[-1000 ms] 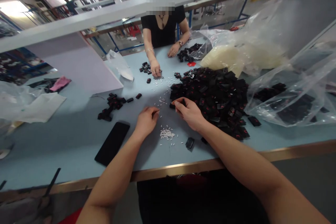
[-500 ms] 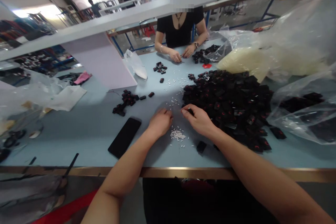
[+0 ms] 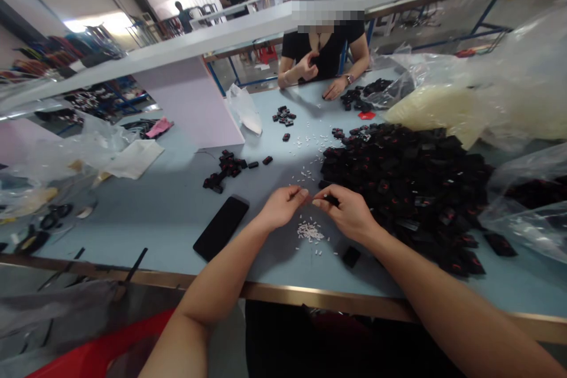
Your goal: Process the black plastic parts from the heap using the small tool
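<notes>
Over the pale blue table my left hand (image 3: pixel 283 205) is closed in a pinch, its fingertips close to those of my right hand; what it pinches is too small to make out. Curled fingers of my right hand (image 3: pixel 344 208) hold a small black plastic piece (image 3: pixel 330 199), partly hidden by them. Just below both hands lies a little heap of small white pegs (image 3: pixel 310 232), with more pegs scattered farther up the table. A big pile of black pieces (image 3: pixel 407 177) with red marks spreads to the right of my right hand. One black piece (image 3: pixel 351 256) lies alone near the front.
A black phone (image 3: pixel 222 227) lies left of my left arm. Behind it is a small group of black pieces (image 3: pixel 225 170). A co-worker (image 3: pixel 325 56) sits opposite beneath a white shelf (image 3: pixel 252 20). Clear plastic bags (image 3: pixel 527 201) stand at the right.
My left hand has lifted from the table and come up close to my right hand, fingers pinched. The co-worker has raised one hand toward the chest. The whole view has shifted slightly.
</notes>
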The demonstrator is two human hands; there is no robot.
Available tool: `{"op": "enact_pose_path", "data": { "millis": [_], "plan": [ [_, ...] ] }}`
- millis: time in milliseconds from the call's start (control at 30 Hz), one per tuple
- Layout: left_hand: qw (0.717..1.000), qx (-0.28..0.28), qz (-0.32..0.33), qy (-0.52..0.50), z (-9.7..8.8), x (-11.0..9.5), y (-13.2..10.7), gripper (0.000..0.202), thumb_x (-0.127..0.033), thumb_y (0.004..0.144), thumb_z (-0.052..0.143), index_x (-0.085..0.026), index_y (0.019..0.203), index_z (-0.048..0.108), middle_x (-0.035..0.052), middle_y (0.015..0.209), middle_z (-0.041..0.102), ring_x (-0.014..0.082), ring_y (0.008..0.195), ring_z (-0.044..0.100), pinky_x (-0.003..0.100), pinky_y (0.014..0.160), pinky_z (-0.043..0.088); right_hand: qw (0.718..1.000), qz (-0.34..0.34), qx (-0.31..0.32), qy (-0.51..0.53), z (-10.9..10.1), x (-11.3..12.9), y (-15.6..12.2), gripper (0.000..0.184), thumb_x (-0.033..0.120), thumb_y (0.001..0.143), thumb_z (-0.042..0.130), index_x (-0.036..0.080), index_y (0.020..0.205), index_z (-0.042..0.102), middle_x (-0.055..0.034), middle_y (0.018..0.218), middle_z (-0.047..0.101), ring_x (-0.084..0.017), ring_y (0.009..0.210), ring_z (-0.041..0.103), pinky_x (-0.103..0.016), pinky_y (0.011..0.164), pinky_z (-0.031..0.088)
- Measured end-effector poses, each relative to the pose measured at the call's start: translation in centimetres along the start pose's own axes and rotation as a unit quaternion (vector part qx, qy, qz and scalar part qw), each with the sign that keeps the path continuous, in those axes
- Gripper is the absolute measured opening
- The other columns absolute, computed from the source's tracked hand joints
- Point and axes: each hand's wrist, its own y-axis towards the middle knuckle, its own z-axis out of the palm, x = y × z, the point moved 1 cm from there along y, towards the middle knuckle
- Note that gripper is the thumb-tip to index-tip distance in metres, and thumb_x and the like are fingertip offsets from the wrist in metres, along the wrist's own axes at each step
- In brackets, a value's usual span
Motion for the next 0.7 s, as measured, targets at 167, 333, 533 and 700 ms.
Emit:
{"op": "enact_pose_path", "data": {
  "millis": [167,333,533,700],
  "plan": [
    [0.927,-0.203,-0.006,0.316,-3.3,3.1,1.9,0.029,-0.023,0.092,0.049,-0.014,0.114,0.066,0.0177,0.116,0.066,0.0301,0.112,0.058,0.042,0.099,0.043,1.000,0.004,-0.020,-0.012,0.0,0.3,0.0,0.009,0.030,0.084,0.063,0.022,0.082,0.068,-0.0039,0.080,0.070,-0.020,0.074,0.062,-0.033,0.071,0.048],
    [0.884,-0.217,-0.077,0.407,-5.2,5.3,2.8,0.049,-0.027,0.094,0.047,-0.011,0.140,0.050,0.0210,0.146,0.050,0.0376,0.126,0.050,0.049,0.103,0.040,1.000,-0.009,-0.002,-0.008,0.3,0.5,-0.1,0.007,0.027,0.084,0.062,0.022,0.081,0.067,-0.0042,0.080,0.070,-0.020,0.076,0.063,-0.034,0.073,0.048],
    [0.869,-0.211,-0.110,0.434,-5.6,5.8,3.2,0.055,-0.030,0.096,0.040,-0.011,0.148,0.040,0.0222,0.146,0.050,0.0387,0.123,0.051,0.050,0.097,0.043,1.000,-0.007,0.014,-0.007,0.6,0.4,-0.1,0.006,0.024,0.084,0.062,0.022,0.081,0.067,-0.0039,0.080,0.069,-0.020,0.076,0.062,-0.033,0.073,0.047],
    [0.844,-0.189,-0.132,0.484,-5.7,5.3,3.0,0.040,-0.021,0.095,0.038,-0.013,0.125,0.062,0.0237,0.125,0.061,0.0368,0.116,0.053,0.049,0.091,0.045,1.000,0.001,0.006,0.002,0.5,0.4,-0.1,0.007,0.025,0.084,0.063,0.022,0.082,0.067,-0.0038,0.081,0.070,-0.019,0.076,0.062,-0.032,0.072,0.047]
  ]
}}
